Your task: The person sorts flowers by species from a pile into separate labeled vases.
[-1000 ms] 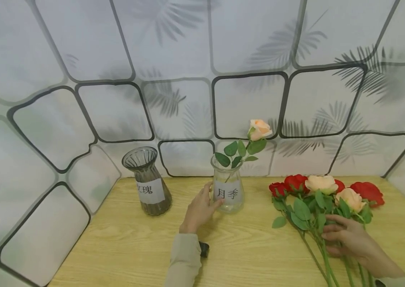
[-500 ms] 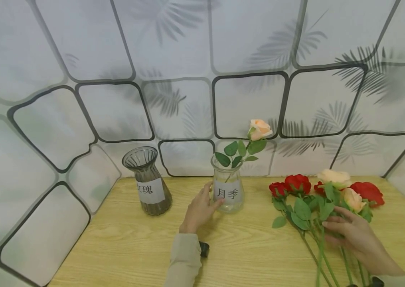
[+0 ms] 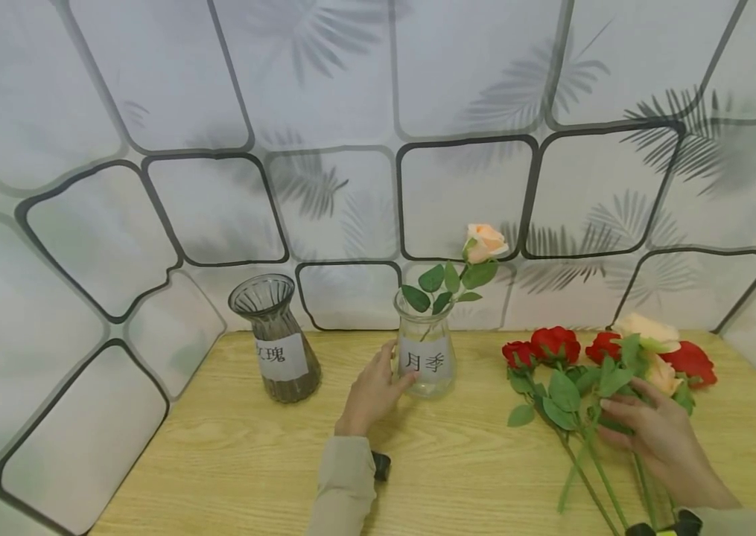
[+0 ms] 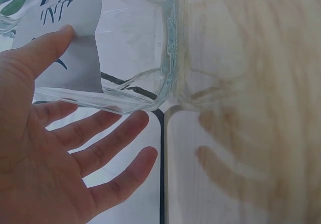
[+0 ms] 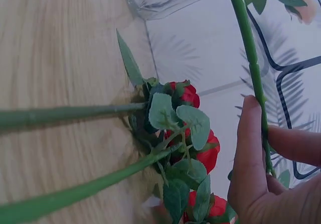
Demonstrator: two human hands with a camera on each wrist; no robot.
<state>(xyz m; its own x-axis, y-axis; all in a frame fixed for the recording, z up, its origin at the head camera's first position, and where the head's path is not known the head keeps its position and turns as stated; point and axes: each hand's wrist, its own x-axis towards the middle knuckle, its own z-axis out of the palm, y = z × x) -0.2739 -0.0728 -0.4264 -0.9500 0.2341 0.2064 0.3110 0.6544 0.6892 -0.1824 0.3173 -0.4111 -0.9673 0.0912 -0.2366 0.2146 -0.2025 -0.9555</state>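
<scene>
The right hand (image 3: 652, 439) pinches a green stem (image 5: 255, 68) between thumb and fingers, its pale peach rose (image 3: 649, 333) above the hand; red roses (image 3: 555, 344) lie beside it on the wooden table (image 3: 237, 469); the left hand (image 3: 372, 391), fingers extended and slightly spread, rests its thumb on the label (image 3: 427, 350) of the clear vase (image 3: 434, 385); that vase stands upright with one peach flower (image 3: 485, 243) in it; farther left stands a grey vase (image 3: 293, 388).

2 beige sleeves (image 3: 344, 480) (the left visibly creased) are worn with 2 small black wrist devices (image 3: 381, 466).
</scene>
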